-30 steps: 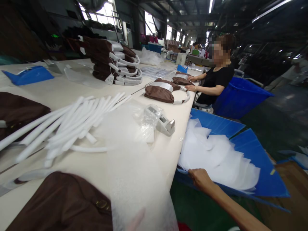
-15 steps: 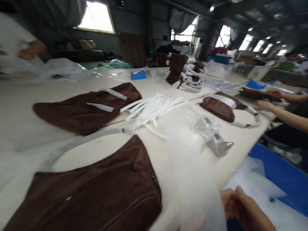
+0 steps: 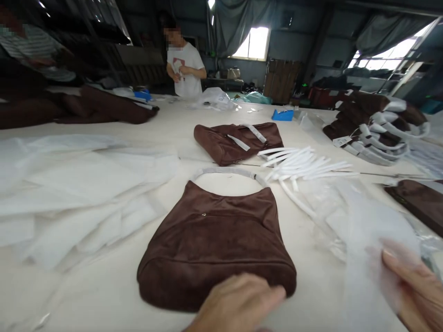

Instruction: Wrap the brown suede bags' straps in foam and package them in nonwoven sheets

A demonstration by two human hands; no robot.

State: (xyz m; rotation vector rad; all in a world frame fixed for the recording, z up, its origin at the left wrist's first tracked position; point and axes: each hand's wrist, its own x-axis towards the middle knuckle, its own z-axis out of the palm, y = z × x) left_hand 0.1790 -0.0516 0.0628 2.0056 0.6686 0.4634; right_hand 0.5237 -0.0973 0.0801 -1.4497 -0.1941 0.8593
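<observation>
A dark brown handbag (image 3: pixel 221 240) lies flat on the table in front of me, its wrapped strap (image 3: pixel 228 171) looped away from me. My left hand (image 3: pixel 242 299) is at the near edge of the bag, fingers stretched out and holding nothing; whether it presses on the bag I cannot tell. On the right, my right hand (image 3: pixel 411 276) pinches a translucent white sheet (image 3: pixel 367 249) that hangs beside the bag. Some of its fingers show dimly through the sheet.
More white sheets (image 3: pixel 86 184) are spread at left. Beyond the bag are another brown bag (image 3: pixel 238 143), white foam rods (image 3: pixel 308 163) and a blue tape dispenser (image 3: pixel 283 115). Wrapped bags (image 3: pixel 377 124) are stacked at right. A person (image 3: pixel 185 64) stands across the table.
My view has swung left, bringing the handbag to the middle. My left hand has come into clear view at the bag's near edge. The sheet has stayed with my right hand.
</observation>
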